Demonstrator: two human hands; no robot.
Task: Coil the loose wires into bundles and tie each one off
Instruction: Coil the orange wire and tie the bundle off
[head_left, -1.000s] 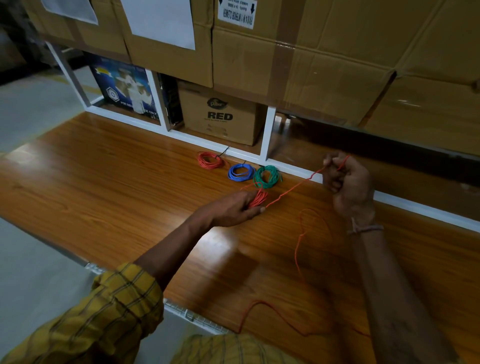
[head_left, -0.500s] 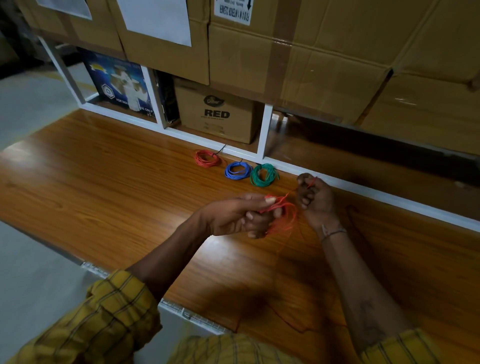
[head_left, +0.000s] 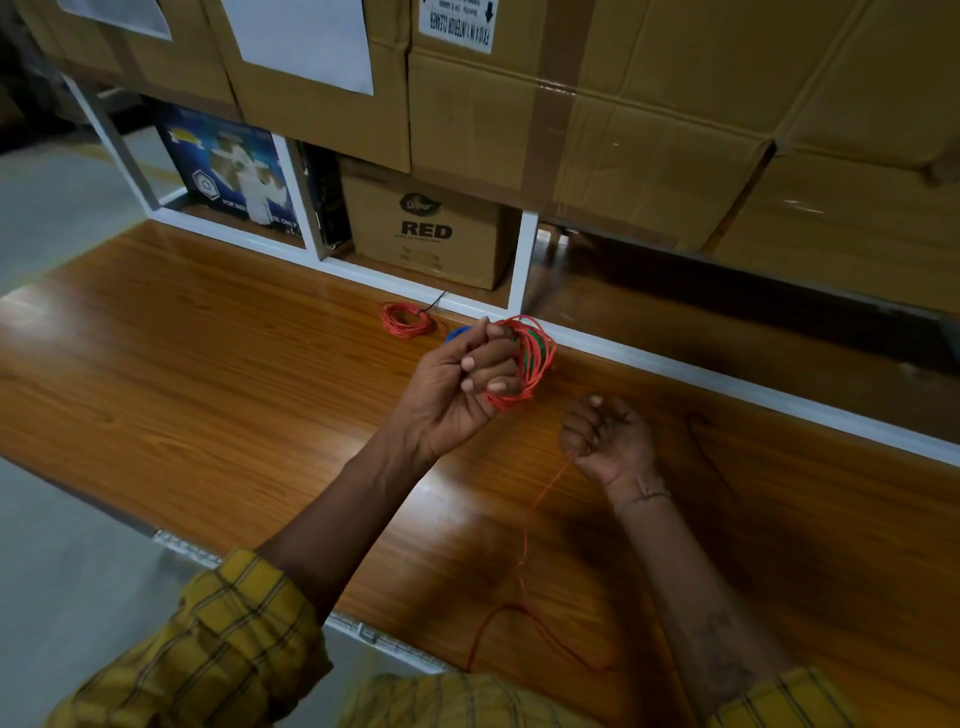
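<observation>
My left hand (head_left: 465, 387) is raised above the wooden table (head_left: 208, 389) and grips a coil of red wire (head_left: 530, 364), its loops standing out to the right of my fingers. Lower and to the right, my right hand (head_left: 605, 439) is curled round the loose red wire tail (head_left: 524, 545), which runs down from the fist toward the table's near edge and loops there. A finished red bundle (head_left: 408, 319) lies by the white shelf frame. A blue bundle (head_left: 457, 332) and a green bundle (head_left: 535, 345) lie mostly hidden behind my left hand and the coil.
A white shelf frame (head_left: 675, 366) borders the table's far edge. Above it are large cardboard boxes (head_left: 623, 104); under them stand a box marked RED (head_left: 426, 228) and a blue printed box (head_left: 234, 182). Grey floor lies to the left.
My left hand has lifted the coil up and away from me, covering the blue and green bundles. My right hand has dropped down and toward me along the wire tail.
</observation>
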